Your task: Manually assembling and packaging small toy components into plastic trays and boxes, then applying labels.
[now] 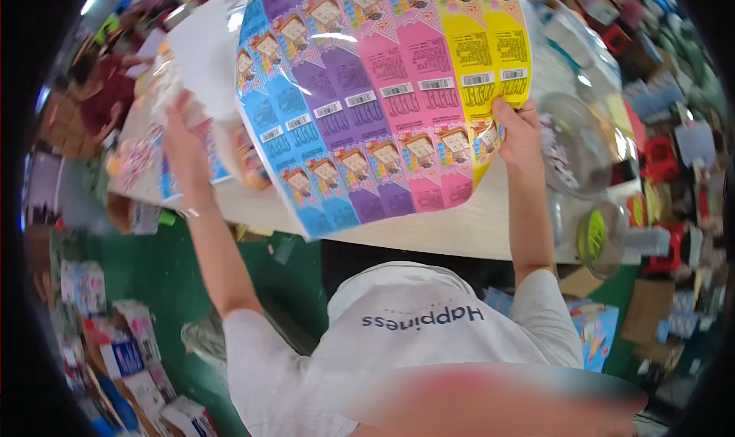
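A large glossy printed sheet [394, 92] with blue, purple, pink and yellow bands hangs curved above the table. Rows of bread-slice pictures and barcodes cover it. My right hand [519, 133] pinches the sheet's yellow right edge between thumb and fingers. Over to the left, my left hand [182, 134] is raised beside a white sheet [205, 50], apart from the printed one. Motion smears its fingers, so whether it grips the white sheet cannot be made out.
The pale table [490, 226] bears a clear round tub [578, 165] on the right and a smaller tub with green pieces [594, 234]. At the left, another person [99, 92] sits by the table. Cartons [126, 353] stack on the green floor, lower left.
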Tool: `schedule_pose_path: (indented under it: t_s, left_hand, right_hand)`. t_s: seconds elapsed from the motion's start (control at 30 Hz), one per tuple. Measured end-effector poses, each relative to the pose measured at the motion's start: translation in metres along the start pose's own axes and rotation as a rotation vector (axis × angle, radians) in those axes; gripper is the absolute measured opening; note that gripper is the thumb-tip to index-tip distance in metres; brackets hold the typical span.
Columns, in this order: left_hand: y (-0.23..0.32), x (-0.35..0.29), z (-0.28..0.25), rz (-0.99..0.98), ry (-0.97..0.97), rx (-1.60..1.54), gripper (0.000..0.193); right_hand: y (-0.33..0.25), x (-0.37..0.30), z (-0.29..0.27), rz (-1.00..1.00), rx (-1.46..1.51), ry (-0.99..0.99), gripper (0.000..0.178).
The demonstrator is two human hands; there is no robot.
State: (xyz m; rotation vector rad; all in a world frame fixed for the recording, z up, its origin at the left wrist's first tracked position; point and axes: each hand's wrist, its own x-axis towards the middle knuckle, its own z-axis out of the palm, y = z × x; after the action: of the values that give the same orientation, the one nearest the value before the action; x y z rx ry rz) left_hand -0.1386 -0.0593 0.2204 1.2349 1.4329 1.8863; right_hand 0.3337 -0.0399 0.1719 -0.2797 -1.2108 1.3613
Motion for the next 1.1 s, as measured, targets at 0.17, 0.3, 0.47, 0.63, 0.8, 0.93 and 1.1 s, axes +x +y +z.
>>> schedule_pose_path:
  t_s: [0.17,0.3,0.47,0.63,0.8,0.93,1.1]
  left_hand:
    - [-0.064,-0.138,0.104,-0.680,-0.374,-1.374,0.042]
    - [-0.082,-0.117,0.124,-0.461,-0.324,-0.688,0.027]
    - [-0.091,-0.087,0.122,-0.465,-0.441,-0.535,0.018]
    - [-0.088,-0.075,0.116,-0.492,-0.468,-0.590,0.019]
    - [-0.091,-0.080,0.095,-0.537,-0.456,-0.627,0.023]
    - [-0.089,-0.081,0.093,-0.448,-0.424,-0.590,0.037]
    - [-0.084,-0.085,0.094,-0.306,-0.355,-0.570,0.046]
  right_hand:
    - [-0.028,-0.031,-0.014,-0.031,-0.054,0.130,0.025]
    - [-0.046,-0.058,-0.051,-0.017,-0.303,0.085,0.032]
    - [-0.049,-0.042,-0.028,-0.017,-0.440,0.282,0.058]
    - [-0.039,-0.027,-0.032,-0.088,-0.315,0.193,0.074]
    - [-0.027,-0.030,-0.048,-0.044,-0.473,0.214,0.056]
    - [-0.034,-0.029,-0.036,-0.018,-0.517,0.170,0.048]
    - [-0.042,-0.028,-0.031,0.114,-0.509,0.084,0.045]
